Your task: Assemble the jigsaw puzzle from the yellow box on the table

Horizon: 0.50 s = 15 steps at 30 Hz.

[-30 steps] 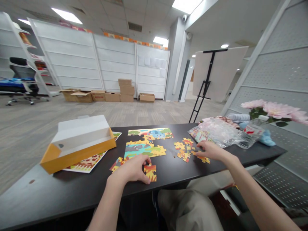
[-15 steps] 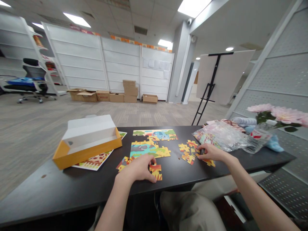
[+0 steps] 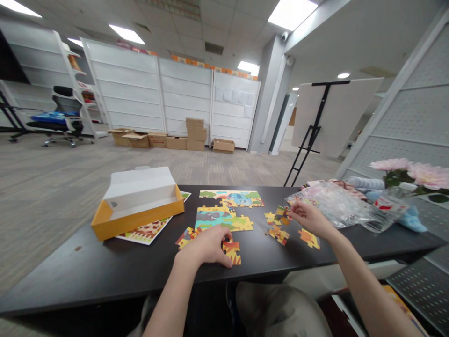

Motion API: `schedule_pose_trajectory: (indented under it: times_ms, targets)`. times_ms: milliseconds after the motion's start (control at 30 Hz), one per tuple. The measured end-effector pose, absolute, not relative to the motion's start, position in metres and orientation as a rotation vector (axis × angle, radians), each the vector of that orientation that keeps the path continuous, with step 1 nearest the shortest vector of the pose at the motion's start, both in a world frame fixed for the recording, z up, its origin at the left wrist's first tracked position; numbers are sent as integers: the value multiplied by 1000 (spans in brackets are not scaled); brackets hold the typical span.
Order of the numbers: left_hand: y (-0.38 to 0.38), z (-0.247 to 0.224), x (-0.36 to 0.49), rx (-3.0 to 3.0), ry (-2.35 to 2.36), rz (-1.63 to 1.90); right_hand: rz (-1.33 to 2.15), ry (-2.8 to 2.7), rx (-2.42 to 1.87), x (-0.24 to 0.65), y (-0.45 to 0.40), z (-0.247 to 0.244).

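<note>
My right hand pinches a jigsaw puzzle piece, raised and tilted over the loose pieces on the right. Beneath and beside it lie an orange-yellow piece and another yellow piece. My left hand rests low on the table, thumb and fingers curled round the edge of a yellow and red puzzle piece. In front of that hand is a joined puzzle section with a hippo, linked to a strip with a blue animal. More pieces lie left of my left hand, partly hidden by it.
An open yellow box sits on the left, over a giraffe-patterned sheet. Clear plastic bags, a bottle and pink flowers crowd the right end of the black table.
My right hand has lifted a puzzle piece up from the loose group, uncovering the yellow piece at the right. The left hand keeps its place on its piece. The view has shifted slightly.
</note>
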<state>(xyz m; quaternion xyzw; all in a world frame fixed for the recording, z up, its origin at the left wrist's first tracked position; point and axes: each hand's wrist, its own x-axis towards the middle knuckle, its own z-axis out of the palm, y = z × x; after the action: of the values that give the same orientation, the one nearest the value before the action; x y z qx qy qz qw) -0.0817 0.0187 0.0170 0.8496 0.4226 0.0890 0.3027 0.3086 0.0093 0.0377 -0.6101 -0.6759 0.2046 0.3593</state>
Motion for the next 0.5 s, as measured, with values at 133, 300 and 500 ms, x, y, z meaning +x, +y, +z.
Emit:
schedule_pose_trajectory:
  times_ms: [133, 300, 500]
  targets:
    - [20, 18, -83, 2202, 1094, 298, 648, -1749, -1401, 253, 18, 55]
    - [24, 23, -82, 2079, 1135, 626, 825, -1778, -1220, 190, 35, 61]
    - [29, 23, -80, 1880, 1051, 884, 982, -1706, -1087, 148, 55, 40]
